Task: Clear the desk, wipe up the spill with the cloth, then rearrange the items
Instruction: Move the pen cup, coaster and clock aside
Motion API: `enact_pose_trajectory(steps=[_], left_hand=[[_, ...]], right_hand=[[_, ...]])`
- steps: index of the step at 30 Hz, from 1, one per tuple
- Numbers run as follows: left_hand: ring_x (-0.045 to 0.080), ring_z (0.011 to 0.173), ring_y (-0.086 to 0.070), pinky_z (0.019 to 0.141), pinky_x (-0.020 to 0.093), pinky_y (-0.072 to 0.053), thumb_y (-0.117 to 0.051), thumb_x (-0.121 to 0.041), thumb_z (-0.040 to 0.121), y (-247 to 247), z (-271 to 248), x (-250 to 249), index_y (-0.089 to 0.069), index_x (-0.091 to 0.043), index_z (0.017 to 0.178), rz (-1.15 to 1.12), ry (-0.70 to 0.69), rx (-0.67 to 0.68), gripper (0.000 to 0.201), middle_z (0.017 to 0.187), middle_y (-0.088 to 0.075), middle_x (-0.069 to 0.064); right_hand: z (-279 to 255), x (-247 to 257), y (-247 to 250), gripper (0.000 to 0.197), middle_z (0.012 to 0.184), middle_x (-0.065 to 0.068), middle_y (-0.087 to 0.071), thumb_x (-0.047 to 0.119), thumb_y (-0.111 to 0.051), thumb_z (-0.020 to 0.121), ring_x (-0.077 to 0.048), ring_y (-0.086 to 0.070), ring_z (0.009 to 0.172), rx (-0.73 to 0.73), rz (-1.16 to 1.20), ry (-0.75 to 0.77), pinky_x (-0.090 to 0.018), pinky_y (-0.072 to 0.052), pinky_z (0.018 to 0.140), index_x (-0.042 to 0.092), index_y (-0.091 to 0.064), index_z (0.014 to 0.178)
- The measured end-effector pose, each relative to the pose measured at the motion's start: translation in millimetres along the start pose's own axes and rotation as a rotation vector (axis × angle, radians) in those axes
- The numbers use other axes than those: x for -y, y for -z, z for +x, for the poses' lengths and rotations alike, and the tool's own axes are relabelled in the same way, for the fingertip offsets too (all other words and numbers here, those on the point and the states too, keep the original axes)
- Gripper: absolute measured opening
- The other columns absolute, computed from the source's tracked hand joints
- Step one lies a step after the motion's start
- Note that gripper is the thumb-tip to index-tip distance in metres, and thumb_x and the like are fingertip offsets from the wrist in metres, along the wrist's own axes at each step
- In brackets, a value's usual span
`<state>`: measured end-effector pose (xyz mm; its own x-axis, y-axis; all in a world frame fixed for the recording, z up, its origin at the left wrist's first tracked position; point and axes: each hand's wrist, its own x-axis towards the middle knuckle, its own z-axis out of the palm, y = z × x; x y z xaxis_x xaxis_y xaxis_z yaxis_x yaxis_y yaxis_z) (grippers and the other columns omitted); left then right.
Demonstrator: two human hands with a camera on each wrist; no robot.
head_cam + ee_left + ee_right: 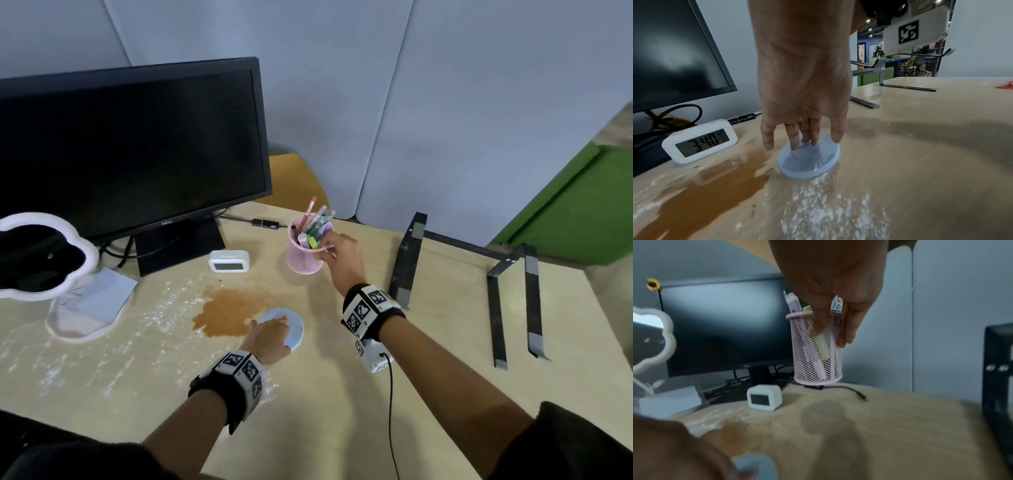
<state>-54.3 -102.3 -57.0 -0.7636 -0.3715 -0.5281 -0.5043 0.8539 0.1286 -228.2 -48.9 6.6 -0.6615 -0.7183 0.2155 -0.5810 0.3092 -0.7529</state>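
Observation:
A brown spill (229, 313) spreads across the middle of the beige desk (428, 342), with white powder scattered to its left and front. My left hand (270, 337) rests with straight fingers (795, 142) on a round pale-blue coaster (807, 164) at the spill's right edge. My right hand (337, 246) grips the rim of a pink mesh pen holder (303, 262) full of pens. In the right wrist view the pen holder (816, 356) hangs slightly above the desk, its shadow lying apart from it. A folded blue-grey cloth (102, 298) lies at the left.
A black monitor (130, 150) stands at the back left, with a white digital clock (228, 261) in front of its foot. A cloud-shaped mirror (41, 257) stands at the far left by the cloth. A black laptop stand (507, 291) occupies the right side.

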Motion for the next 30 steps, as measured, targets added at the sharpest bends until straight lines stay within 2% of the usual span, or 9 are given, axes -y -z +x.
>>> enact_pose_trajectory(steps=[3,6,9,11,14,19,23,27,30], left_hand=[[0.032,0.125,-0.047,0.106,0.049,-0.027,-0.045,-0.024,0.093,4,-2,-8,-0.045,0.005,0.126,0.004,0.040,0.035,0.044,0.155,-0.026,0.011],[0.031,0.124,-0.049,0.109,0.047,-0.027,-0.045,-0.023,0.094,9,-2,-17,-0.048,0.006,0.125,-0.005,0.091,0.067,0.042,0.152,-0.032,0.015],[0.030,0.117,-0.055,0.107,0.042,-0.035,-0.045,-0.021,0.094,15,-1,-28,-0.052,0.002,0.124,0.014,0.141,0.100,0.038,0.130,-0.055,0.017],[0.029,0.112,-0.059,0.100,0.037,-0.042,-0.045,-0.020,0.094,19,0,-36,-0.056,0.002,0.120,0.045,0.165,0.120,0.036,0.116,-0.061,0.016],[0.028,0.115,-0.057,0.099,0.037,-0.043,-0.047,-0.022,0.091,20,4,-42,-0.055,-0.002,0.123,0.088,0.206,0.156,0.038,0.123,-0.058,0.013],[0.026,0.120,-0.052,0.105,0.037,-0.038,-0.048,-0.021,0.090,16,11,-48,-0.053,-0.009,0.126,0.170,0.255,0.190,0.038,0.130,-0.053,0.006],[0.024,0.121,-0.052,0.099,0.034,-0.040,-0.045,-0.025,0.093,9,14,-42,-0.052,-0.009,0.128,0.150,0.259,0.161,0.039,0.135,-0.050,0.006],[0.028,0.124,-0.049,0.103,0.037,-0.038,-0.046,-0.023,0.095,4,13,-34,-0.033,-0.001,0.142,0.046,0.254,0.096,0.054,0.143,-0.041,0.011],[0.030,0.123,-0.050,0.103,0.039,-0.039,-0.044,-0.021,0.096,3,10,-31,-0.028,0.001,0.144,-0.001,0.227,0.063,0.055,0.144,-0.040,0.013]], right_hand=[[-1,1,43,0.005,0.086,-0.013,-0.065,0.004,-0.065,0.080,-0.025,-0.057,0.074,-0.042,0.006,-0.004,-0.025,-0.042,0.061,0.007,-0.063,0.085],[-5,-7,92,0.008,0.085,-0.013,-0.067,0.005,-0.068,0.078,-0.028,-0.061,0.077,-0.135,-0.031,-0.001,-0.034,-0.051,0.069,0.008,-0.066,0.086],[-17,-26,140,0.009,0.088,-0.013,-0.068,0.005,-0.066,0.080,-0.028,-0.063,0.079,-0.212,-0.084,-0.019,-0.038,-0.054,0.073,0.010,-0.066,0.087],[-29,-42,169,0.009,0.086,-0.013,-0.068,0.005,-0.066,0.081,-0.027,-0.064,0.078,-0.270,-0.120,-0.019,-0.038,-0.055,0.072,0.011,-0.065,0.087],[-51,-67,196,0.010,0.088,-0.014,-0.068,0.004,-0.066,0.082,-0.025,-0.066,0.078,-0.314,-0.157,-0.077,-0.032,-0.053,0.071,0.010,-0.065,0.090],[-83,-111,197,0.010,0.093,-0.017,-0.069,-0.004,-0.064,0.081,-0.027,-0.066,0.082,-0.343,-0.226,-0.192,-0.027,-0.050,0.070,0.001,-0.066,0.090],[-95,-150,175,0.011,0.103,-0.021,-0.068,-0.002,-0.064,0.082,-0.030,-0.065,0.089,-0.286,-0.251,-0.335,-0.028,-0.049,0.072,-0.002,-0.065,0.093],[-100,-170,157,0.012,0.103,-0.023,-0.066,0.000,-0.066,0.081,-0.021,-0.055,0.078,-0.269,-0.263,-0.456,-0.025,-0.043,0.070,-0.002,-0.065,0.093],[-103,-172,151,0.014,0.106,-0.024,-0.063,0.002,-0.064,0.084,-0.026,-0.056,0.079,-0.283,-0.273,-0.474,-0.026,-0.043,0.071,-0.001,-0.064,0.097]])
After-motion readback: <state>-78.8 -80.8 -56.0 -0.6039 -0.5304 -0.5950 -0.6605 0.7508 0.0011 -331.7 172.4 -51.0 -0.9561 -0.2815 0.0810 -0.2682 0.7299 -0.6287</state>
